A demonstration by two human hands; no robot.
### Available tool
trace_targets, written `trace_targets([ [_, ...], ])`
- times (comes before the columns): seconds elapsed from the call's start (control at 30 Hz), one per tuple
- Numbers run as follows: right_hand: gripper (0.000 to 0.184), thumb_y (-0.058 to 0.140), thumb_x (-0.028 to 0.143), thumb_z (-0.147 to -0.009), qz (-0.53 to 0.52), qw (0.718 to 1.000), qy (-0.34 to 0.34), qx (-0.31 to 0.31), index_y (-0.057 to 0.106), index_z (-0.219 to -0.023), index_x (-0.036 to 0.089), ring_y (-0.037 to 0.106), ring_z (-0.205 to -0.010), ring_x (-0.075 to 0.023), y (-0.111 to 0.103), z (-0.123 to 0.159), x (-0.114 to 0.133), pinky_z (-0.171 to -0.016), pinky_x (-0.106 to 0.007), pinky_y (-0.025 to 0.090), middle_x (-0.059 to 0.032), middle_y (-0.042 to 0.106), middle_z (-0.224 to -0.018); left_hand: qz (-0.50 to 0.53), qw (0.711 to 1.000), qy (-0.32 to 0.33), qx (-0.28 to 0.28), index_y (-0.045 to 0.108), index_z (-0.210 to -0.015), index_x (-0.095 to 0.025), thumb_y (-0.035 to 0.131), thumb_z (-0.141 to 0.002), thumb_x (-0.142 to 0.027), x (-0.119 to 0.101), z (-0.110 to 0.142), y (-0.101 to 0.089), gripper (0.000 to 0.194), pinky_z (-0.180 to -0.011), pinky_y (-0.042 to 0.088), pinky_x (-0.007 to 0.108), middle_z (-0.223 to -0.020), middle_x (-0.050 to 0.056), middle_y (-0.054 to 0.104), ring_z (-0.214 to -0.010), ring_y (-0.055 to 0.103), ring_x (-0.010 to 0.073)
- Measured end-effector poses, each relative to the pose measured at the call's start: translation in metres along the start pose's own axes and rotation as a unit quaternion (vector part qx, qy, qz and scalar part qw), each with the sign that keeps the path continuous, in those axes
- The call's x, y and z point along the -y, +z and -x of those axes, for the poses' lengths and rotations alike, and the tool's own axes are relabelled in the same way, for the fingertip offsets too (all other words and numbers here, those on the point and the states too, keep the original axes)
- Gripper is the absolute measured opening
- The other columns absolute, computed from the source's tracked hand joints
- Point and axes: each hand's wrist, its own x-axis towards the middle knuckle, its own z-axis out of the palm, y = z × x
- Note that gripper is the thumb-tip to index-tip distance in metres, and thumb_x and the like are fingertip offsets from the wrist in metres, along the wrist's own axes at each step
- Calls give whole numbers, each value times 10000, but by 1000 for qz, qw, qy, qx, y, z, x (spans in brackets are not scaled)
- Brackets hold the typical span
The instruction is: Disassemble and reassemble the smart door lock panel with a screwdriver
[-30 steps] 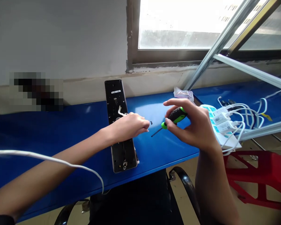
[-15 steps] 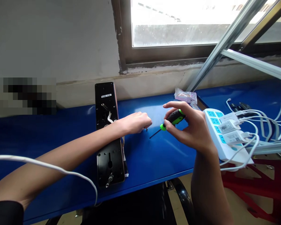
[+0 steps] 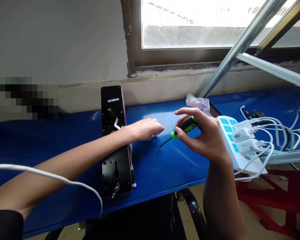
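My right hand [image 3: 202, 136] grips a green-and-black screwdriver [image 3: 188, 125] between thumb and fingers, its thin shaft slanting down to the left above the blue table [image 3: 160, 163]. Across from its tip is my left hand [image 3: 148, 129], fingers curled closed. Small dark pieces like screws [image 3: 155, 136] show just under those fingers; whether they are held or lie on the table I cannot tell. My left forearm passes over a long black panel [image 3: 115, 146], which looks like a door-lock body. It has metal posts, a slot, a white cable and a "CE 18" label.
On the right sits a white power strip [image 3: 226, 125] with plugged-in chargers and looped white cables. A pink-and-white packet [image 3: 197, 101] lies near the wall. Metal frame bars [image 3: 242, 43] cross the right side. A white cable [image 3: 65, 180] hangs over my left forearm.
My left hand has shifted slightly right and up relative to the small dark pieces. My right hand and the screwdriver stay almost still; the view has moved a little.
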Motion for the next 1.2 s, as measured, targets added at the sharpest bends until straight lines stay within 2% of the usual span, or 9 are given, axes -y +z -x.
trace_targets([
  [0.2, 420, 714, 101, -811, 3, 1000, -11, 1, 654, -1215, 197, 701, -748, -133, 0, 0, 11, -733, -272, 579, 8, 731, -895, -3, 998, 23, -52, 683, -963, -200, 611, -845, -48, -4, 17, -6, 205, -589, 318, 288, -886, 41, 710, -756, 630, 186],
  [0.37, 409, 723, 109, -820, -18, 1000, -25, 1, 650, -1212, 200, 686, -708, -112, 3, 3, 32, -713, -259, 584, 14, 727, -890, 35, 990, 67, -121, 709, -995, -181, 669, -942, -153, -17, 63, -8, 72, -679, 435, 284, -945, 46, 743, -835, 686, 191],
  [0.47, 414, 736, 107, -816, -32, 999, -41, 2, 650, -1211, 197, 687, -697, -111, 8, 7, 50, -693, -259, 585, 10, 731, -895, 55, 980, 66, -179, 735, -1038, -175, 588, -1018, -221, -23, 95, 4, 156, -731, 504, 304, -987, 61, 745, -858, 706, 199],
  [0.57, 435, 748, 101, -805, -47, 997, -52, -10, 651, -1218, 195, 717, -758, -137, 14, 12, 70, -704, -278, 593, -8, 738, -923, 71, 963, 50, -256, 711, -1222, -161, 499, -1061, -230, -25, 125, 24, 274, -905, 551, 375, -1151, 103, 750, -1036, 709, 234],
  [0.67, 445, 750, 95, -803, -69, 996, -63, -8, 647, -1225, 195, 724, -784, -149, 21, 16, 89, -715, -293, 600, -12, 740, -928, 126, 942, 54, -305, 703, -1254, -182, 471, -1050, -173, -23, 151, 42, 308, -1045, 539, 415, -1222, 95, 736, -1193, 662, 232],
  [0.8, 437, 727, 90, -818, -67, 993, -92, 21, 639, -1236, 183, 692, -722, -119, 30, 20, 110, -693, -277, 594, 2, 736, -907, 188, 942, 83, -267, 698, -1273, -190, 454, -987, -116, -23, 180, 59, 383, -1135, 499, 447, -1296, 83, 719, -1334, 580, 243],
  [0.93, 406, 707, 111, -841, -39, 993, -104, 37, 651, -1240, 161, 689, -739, -113, 37, 26, 121, -711, -259, 594, -5, 734, -911, 209, 947, 112, -218, 667, -1359, -218, 456, -955, -173, -30, 194, 70, 458, -1208, 406, 523, -1391, 47, 693, -1460, 448, 299],
  [1.03, 388, 694, 108, -850, -12, 992, -117, 35, 662, -1235, 148, 679, -732, -102, 41, 32, 127, -706, -241, 583, -8, 730, -913, 188, 951, 115, -216, 667, -1364, -236, 514, -914, -195, -35, 195, 76, 477, -1228, 350, 560, -1435, 38, 669, -1491, 395, 335],
  [1.2, 343, 694, 120, -890, 8, 991, -127, 47, 666, -1231, 135, 685, -771, -96, 44, 38, 132, -743, -220, 577, -13, 728, -922, 166, 952, 119, -227, 668, -1354, -239, 578, -856, -165, -41, 195, 81, 512, -1239, 330, 538, -1440, 39, 660, -1468, 417, 323],
])
